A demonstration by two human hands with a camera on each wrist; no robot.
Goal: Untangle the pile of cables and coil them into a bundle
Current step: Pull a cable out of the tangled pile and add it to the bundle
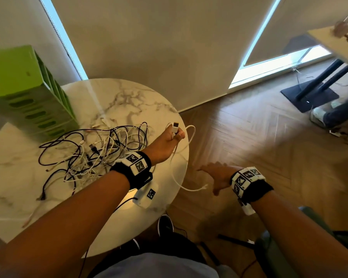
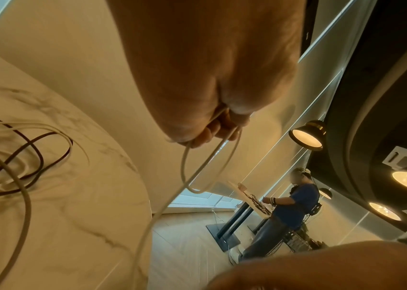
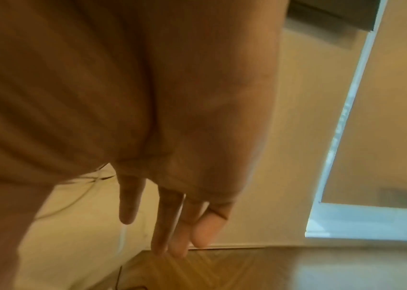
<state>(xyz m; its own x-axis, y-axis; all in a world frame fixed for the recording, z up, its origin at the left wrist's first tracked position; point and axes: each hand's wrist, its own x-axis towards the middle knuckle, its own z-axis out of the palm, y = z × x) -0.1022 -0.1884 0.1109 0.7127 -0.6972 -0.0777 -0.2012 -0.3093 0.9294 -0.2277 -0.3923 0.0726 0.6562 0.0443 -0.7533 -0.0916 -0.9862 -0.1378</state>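
— One white cable [image 1: 189, 137] is out of the heap so far, I'd say. The left hand [image 1: 165, 143] has its plug end pinched between thumb and fingers, a blunt white plug with a metal tip poking up past the knuckles.

— And the rest of that cable?

— It loops out past the rim of the surface [image 1: 129, 93] at about three o'clock, then trails down to a loose end hanging off the edge near five o'clock. The left wrist view shows strands running through the curled fingers, so coiling may have begun.

— The right hand?

— The right hand [image 1: 215, 175] holds nothing; fingers straight and spread, hovering over the floor just beside the loose end. I'd guess it needs to catch that dangling tail and feed it round in even loops.

— And the pile?

— The pile [image 1: 92, 153] sits mid-surface, at nine o'clock from the left hand: thin, round, limp cords, white and black, crossed over each other many times. It looks untouched in the main.

— What's underneath?

— Round top, glossy white marble with grey veins; slick, so cords should slide. A green slotted box [image 1: 28, 93] stands at eleven o'clock.
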